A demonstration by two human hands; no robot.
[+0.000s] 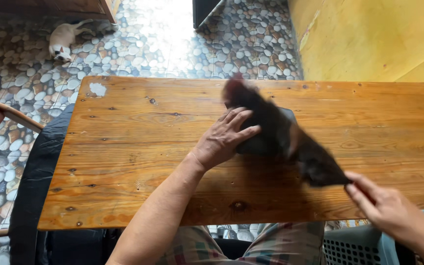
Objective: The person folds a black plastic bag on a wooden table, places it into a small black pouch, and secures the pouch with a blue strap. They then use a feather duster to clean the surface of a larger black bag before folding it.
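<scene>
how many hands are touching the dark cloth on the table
2. The left hand presses flat on the dark cloth near the middle of the wooden table; the right hand pinches its corner at the table's near right edge.

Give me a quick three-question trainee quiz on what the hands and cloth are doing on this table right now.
1. True or false: the left hand lies flat on the dark cloth.
2. What does the right hand pinch: A a corner of the cloth, B the basket, C the table edge?
3. What animal lies on the pebble floor?

Key: 1 true; 2 A; 3 a white cat.
</scene>
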